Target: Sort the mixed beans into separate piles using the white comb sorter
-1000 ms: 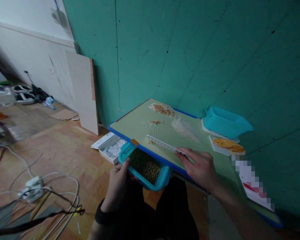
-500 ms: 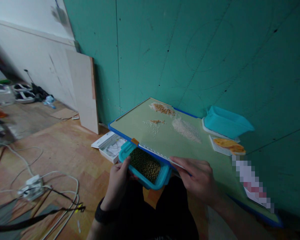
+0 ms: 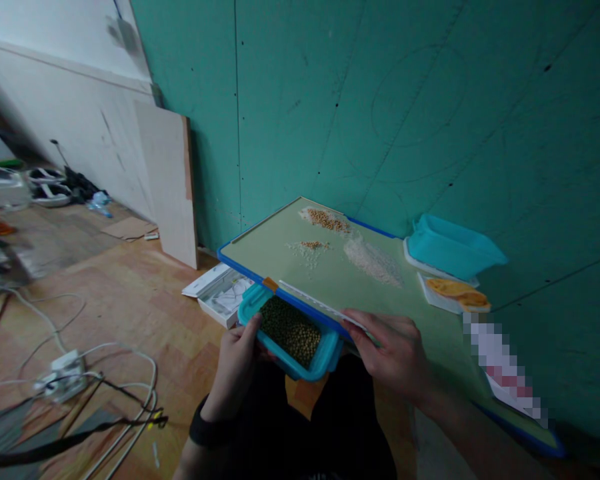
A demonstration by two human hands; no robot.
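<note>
My left hand (image 3: 237,357) is closed on the near-left rim of a blue plastic container (image 3: 330,360), held just below the table's edge. Inside it lie dark green beans (image 3: 279,319) and yellowish beans (image 3: 306,343). My right hand (image 3: 395,353) pinches one end of a long, thin white strip (image 3: 307,299), which runs along the table's blue edge above the container. On the pale green tabletop (image 3: 260,240) are a pile of white grains (image 3: 373,260), a mixed heap of tan beans (image 3: 326,219), and a small scatter of beans and grains (image 3: 310,247).
Toward the table's right end stand an upright blue container (image 3: 455,248) and a folded yellow cloth (image 3: 453,291) on white. A green wall (image 3: 290,100) rises behind. On the floor are an open white box (image 3: 220,300), a power strip (image 3: 65,373) with cables, and a leaning board (image 3: 165,180).
The white strip has shifted slightly inward from the blue edge onto the tabletop, with my right hand a little higher. My left hand and the container stay nearly still.
</note>
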